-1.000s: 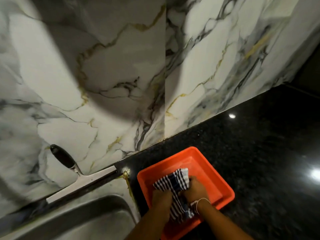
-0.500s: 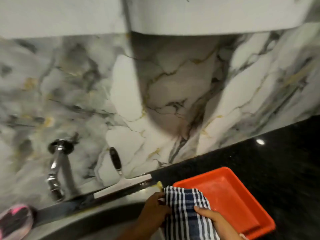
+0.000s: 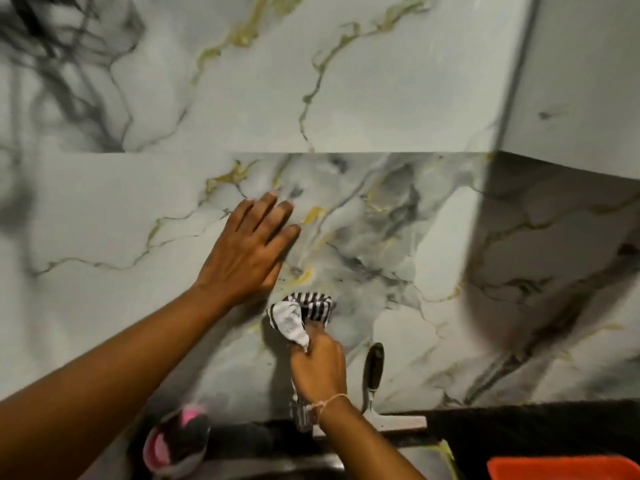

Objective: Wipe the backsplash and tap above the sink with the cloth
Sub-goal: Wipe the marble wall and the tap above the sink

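Note:
The backsplash point(image 3: 363, 216) is white marble with grey and gold veins and fills most of the view. My right hand point(image 3: 320, 367) grips a bunched blue-and-white striped cloth point(image 3: 301, 315) and presses it against the marble, just above the tap. Only a bit of the chrome tap point(image 3: 300, 415) shows below my right wrist; the rest is hidden by the hand. My left hand point(image 3: 247, 252) lies flat on the backsplash with fingers spread, up and left of the cloth. The steel sink point(image 3: 298, 465) shows at the bottom edge.
A squeegee point(image 3: 375, 372) with a black handle leans on the wall right of my right hand. A pink and black scrubber point(image 3: 176, 441) sits at the sink's left. An orange tray point(image 3: 561, 467) rests on the black counter point(image 3: 540, 431) at the lower right.
Both hands lifted the cloth from the orange tray. The right hand carried it to the wall above the tap; the left hand let go and now rests flat on the marble. The view swung left.

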Motion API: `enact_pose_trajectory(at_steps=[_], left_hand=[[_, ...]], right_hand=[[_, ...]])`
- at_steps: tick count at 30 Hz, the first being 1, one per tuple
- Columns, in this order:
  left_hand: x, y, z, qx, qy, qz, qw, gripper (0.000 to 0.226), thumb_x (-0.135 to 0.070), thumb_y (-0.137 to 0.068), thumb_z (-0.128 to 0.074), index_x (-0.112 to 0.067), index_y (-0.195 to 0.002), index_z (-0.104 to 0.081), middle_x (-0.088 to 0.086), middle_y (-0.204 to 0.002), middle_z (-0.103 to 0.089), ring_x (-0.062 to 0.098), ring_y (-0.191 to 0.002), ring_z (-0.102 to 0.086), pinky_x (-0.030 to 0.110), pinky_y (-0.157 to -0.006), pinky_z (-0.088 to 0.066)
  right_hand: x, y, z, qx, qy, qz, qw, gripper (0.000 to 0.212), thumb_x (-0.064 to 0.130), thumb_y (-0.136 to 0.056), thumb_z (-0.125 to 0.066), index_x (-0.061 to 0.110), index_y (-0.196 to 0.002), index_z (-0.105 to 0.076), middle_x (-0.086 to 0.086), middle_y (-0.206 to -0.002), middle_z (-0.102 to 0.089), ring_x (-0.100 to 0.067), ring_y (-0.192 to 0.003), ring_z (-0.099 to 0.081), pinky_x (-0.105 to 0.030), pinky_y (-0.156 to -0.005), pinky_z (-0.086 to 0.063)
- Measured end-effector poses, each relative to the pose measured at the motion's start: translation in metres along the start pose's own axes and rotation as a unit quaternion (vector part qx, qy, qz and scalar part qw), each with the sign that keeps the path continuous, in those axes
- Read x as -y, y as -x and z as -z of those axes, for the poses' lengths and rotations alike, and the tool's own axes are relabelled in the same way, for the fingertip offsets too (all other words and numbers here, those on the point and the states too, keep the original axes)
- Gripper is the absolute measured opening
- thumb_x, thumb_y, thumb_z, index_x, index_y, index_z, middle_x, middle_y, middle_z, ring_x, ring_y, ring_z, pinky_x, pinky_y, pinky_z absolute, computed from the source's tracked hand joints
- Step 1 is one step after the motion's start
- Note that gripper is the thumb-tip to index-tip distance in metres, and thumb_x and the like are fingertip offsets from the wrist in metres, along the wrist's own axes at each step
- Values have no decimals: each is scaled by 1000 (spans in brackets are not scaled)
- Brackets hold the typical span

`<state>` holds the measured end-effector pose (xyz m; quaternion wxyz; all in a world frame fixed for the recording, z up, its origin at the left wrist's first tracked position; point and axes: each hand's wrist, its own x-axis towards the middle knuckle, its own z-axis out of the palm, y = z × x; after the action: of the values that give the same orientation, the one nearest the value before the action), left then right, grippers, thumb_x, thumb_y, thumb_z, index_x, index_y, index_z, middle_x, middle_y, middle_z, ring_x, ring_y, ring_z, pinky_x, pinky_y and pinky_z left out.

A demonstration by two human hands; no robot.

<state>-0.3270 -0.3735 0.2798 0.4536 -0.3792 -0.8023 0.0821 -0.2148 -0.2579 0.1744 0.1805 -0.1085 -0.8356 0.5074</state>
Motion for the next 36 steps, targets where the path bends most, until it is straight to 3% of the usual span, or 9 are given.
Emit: enact_pose_trajectory(at_steps=[4,8,11,18,22,26,28,33,36], left_hand=[[38,-4,-32,-59,-93,-111,988,61,-35,-89,-39,-12,-145,-50,21,-155,-39,43,-144,-35,56,-120,-21],[42,-2,-51,-112,-106,-127,980,66,-38,-93,-30,-10,-153,-36,21,-160,-26,42,-149,-27,53,-125,-9],[41,-1,-57,-124,-106,-123,979,67,-38,-93,-30,-11,-155,-31,19,-162,-22,41,-150,-25,52,-126,-8],[41,-3,-57,-122,-114,-122,979,68,-37,-91,-32,-13,-155,-30,19,-162,-24,40,-151,-24,53,-125,-11],[40,-3,-56,-127,-114,-124,978,69,-37,-90,-34,-12,-155,-30,19,-163,-25,40,-151,-23,52,-126,-10],[42,-4,-55,-129,-113,-126,977,69,-36,-90,-35,-13,-155,-30,19,-163,-23,40,-151,-25,53,-125,-12],[41,-4,-55,-135,-110,-125,977,69,-36,-90,-36,-12,-155,-31,19,-162,-26,40,-150,-26,53,-125,-13],[41,-4,-56,-141,-103,-130,976,68,-36,-91,-35,-12,-154,-33,19,-161,-25,41,-150,-27,53,-125,-13],[40,-5,-57,-146,-99,-131,976,68,-37,-90,-36,-12,-154,-33,19,-161,-25,41,-150,-26,52,-125,-12]], right_hand=[[-19,-30,-6,31,-125,-199,971,29,27,-87,-50,9,-97,-71,-21,-100,-74,-33,-86,-67,-44,-85,-56],[-38,-40,-11,188,-503,-421,731,49,31,-89,-44,-4,-115,-67,-27,-102,-72,-39,-88,-70,-48,-84,-54],[-45,-40,-19,175,-584,-408,680,56,37,-96,-36,-6,-118,-65,-27,-105,-74,-39,-88,-73,-45,-79,-59],[-20,-4,-22,4,75,47,996,35,25,-84,-57,23,-119,-64,3,-134,-56,-22,-125,-48,-38,-105,-44],[7,-19,-33,159,544,204,798,44,38,-86,-46,14,-115,-68,-11,-134,-54,-35,-125,-30,-54,-103,-29],[11,-33,-66,260,795,286,467,60,42,-91,-53,12,-142,-44,-15,-151,-39,-40,-140,-17,-58,-113,-16],[9,-32,-75,276,821,275,418,68,44,-92,-51,12,-148,-32,-14,-157,-30,-36,-145,-15,-54,-118,-14],[7,-12,-48,104,469,142,865,51,32,-81,-41,9,-119,-65,-14,-133,-56,-34,-126,-38,-51,-107,-31],[-5,0,-25,32,78,-64,994,34,28,-92,-43,19,-116,-64,-14,-125,-60,-32,-113,-55,-45,-107,-44]])
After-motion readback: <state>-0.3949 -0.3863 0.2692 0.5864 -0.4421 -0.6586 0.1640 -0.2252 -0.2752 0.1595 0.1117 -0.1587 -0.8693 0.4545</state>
